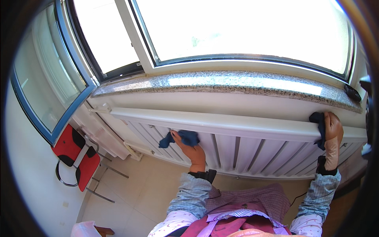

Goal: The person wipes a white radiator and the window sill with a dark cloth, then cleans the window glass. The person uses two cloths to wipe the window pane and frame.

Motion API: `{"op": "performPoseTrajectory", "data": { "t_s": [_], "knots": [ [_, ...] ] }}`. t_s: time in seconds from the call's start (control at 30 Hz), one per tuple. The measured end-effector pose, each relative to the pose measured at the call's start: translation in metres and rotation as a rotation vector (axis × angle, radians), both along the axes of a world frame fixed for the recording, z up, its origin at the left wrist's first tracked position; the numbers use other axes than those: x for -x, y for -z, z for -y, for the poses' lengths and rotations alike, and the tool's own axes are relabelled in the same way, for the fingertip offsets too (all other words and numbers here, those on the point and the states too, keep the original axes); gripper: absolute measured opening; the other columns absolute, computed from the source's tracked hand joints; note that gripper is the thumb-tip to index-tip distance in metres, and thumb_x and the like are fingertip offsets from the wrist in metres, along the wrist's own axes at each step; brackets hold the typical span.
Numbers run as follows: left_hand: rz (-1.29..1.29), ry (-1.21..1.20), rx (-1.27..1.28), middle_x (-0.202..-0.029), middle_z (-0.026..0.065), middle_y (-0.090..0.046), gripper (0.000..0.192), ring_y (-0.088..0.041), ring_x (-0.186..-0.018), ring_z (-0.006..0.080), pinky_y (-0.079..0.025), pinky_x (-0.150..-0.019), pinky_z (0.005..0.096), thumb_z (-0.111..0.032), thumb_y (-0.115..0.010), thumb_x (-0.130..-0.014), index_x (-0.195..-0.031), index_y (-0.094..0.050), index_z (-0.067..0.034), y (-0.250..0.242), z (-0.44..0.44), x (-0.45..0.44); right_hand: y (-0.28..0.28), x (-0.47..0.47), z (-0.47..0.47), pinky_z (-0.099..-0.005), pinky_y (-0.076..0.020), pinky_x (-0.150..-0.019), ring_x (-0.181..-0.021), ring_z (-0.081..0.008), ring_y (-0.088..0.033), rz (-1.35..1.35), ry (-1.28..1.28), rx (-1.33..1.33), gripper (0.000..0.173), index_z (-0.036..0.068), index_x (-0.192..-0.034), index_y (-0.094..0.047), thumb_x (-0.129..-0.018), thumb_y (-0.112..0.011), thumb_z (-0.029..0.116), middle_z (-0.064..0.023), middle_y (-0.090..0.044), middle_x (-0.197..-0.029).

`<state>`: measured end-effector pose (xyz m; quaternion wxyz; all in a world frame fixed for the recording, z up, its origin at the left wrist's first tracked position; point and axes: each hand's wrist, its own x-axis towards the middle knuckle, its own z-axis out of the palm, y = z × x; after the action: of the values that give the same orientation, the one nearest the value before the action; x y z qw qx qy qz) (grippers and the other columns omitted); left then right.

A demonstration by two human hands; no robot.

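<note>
A white panel radiator [248, 124] with vertical columns runs below the window sill. My left hand [192, 151] presses a dark blue cloth [189, 138] against the front columns, left of the middle. Part of this cloth hangs out to the left of my fingers. At the radiator's right part, my right hand [334, 126] grips another dark blue cloth [319, 130] over the top edge. That cloth drapes down the front face. Both wrists carry black bands.
A granite window sill [207, 86] juts out above the radiator, with a small black object [352, 93] at its right end. A blue-framed window sash [56, 130] stands swung inward at left. Below it is a red and black chair [88, 167] on the tiled floor [139, 189].
</note>
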<state>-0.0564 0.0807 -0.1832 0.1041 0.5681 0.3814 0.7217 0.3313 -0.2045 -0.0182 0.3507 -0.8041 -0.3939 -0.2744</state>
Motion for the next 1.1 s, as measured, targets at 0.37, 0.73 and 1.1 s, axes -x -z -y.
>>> {"op": "performPoseTrajectory", "data": {
  "t_s": [0.37,0.73,1.1],
  "knots": [
    [-0.13,-0.094,0.101,-0.157,0.0289,-0.024,0.061,-0.023,-0.146,0.0428,-0.017,-0.12,0.0441,-0.013,-0.044,-0.1,-0.152,-0.02,0.008,0.015,0.009,0.005,-0.001,-0.001,0.001,-0.0458,-0.0481,-0.075,-0.089,-0.0475,-0.061,0.009,0.004,0.019,0.043,0.001,-0.104,-0.068,-0.103,-0.047,0.039,-0.0269,-0.065,-0.096],
    [-0.072,-0.218,0.237,-0.139,0.024,-0.047,0.047,-0.049,-0.127,0.0354,-0.036,-0.11,0.0414,-0.021,-0.043,-0.105,-0.143,-0.038,0.005,0.091,-0.004,0.001,0.001,-0.003,0.001,-0.0459,-0.0478,-0.076,-0.091,-0.0487,-0.059,-0.018,-0.007,0.002,0.045,0.0,-0.106,-0.067,-0.103,-0.046,0.04,-0.0269,-0.065,-0.099],
    [0.02,0.018,0.144,-0.157,0.0264,-0.026,0.061,-0.026,-0.146,0.0364,-0.018,-0.119,0.0404,-0.013,-0.047,-0.101,-0.153,-0.021,0.006,-0.001,0.017,-0.001,0.001,0.0,0.0,-0.0467,-0.0473,-0.074,-0.089,-0.0488,-0.059,0.018,-0.006,-0.016,0.043,0.001,-0.103,-0.067,-0.102,-0.047,0.038,-0.0272,-0.064,-0.095]
  ]
}}
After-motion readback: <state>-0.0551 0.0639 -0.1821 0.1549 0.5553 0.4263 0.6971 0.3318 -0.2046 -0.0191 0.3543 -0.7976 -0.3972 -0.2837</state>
